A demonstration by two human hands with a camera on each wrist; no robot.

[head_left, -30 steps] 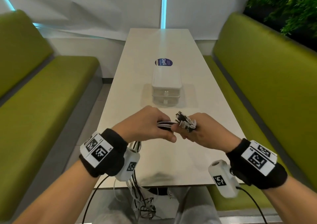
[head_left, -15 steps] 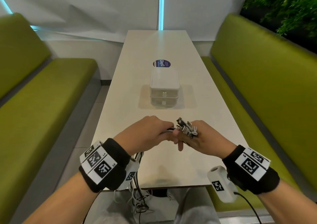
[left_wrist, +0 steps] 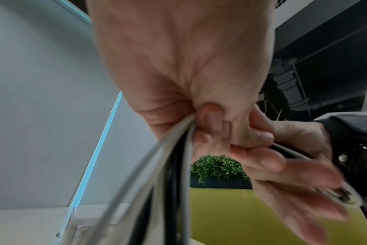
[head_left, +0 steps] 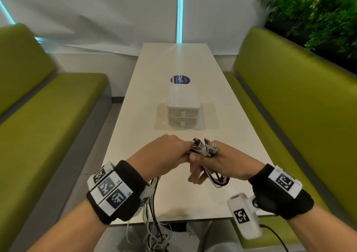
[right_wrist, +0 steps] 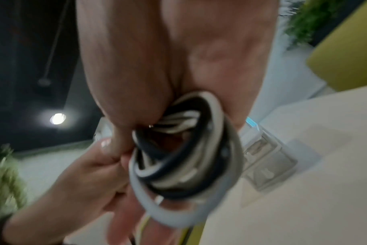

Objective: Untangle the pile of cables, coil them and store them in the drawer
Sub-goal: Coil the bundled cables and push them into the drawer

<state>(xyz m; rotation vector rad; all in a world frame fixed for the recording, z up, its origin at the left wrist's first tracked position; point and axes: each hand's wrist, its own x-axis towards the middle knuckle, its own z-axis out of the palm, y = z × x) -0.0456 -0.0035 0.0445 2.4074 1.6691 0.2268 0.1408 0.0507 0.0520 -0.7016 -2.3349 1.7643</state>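
Gripping a bundle of white and black cables [head_left: 203,151] in a closed fist, the left hand [head_left: 162,155] hovers above the near end of the table [head_left: 146,101], on the near side of the drawer unit [head_left: 183,107]; the left wrist view shows its fingers curled tight round several strands that stream down past the camera. From under that fist the loose lengths [head_left: 152,209] trail over the near table edge and hang toward the floor, well short of the drawer unit. To the right, touching the left hand, the right hand [head_left: 226,163] clamps the same bundle, its thumb and forefinger pinching the strands while the lower fingers splay out and downward. A cluster of plug ends [head_left: 204,145] sticks up from its knuckles toward the drawer unit, and a small loop of cable [head_left: 218,180] droops beneath its palm. The right wrist view, blurred, shows that coil [right_wrist: 186,162] wound in overlapping white and dark turns against the palm. The drawer unit stands farther along the table, its two drawers closed, apart from both hands.
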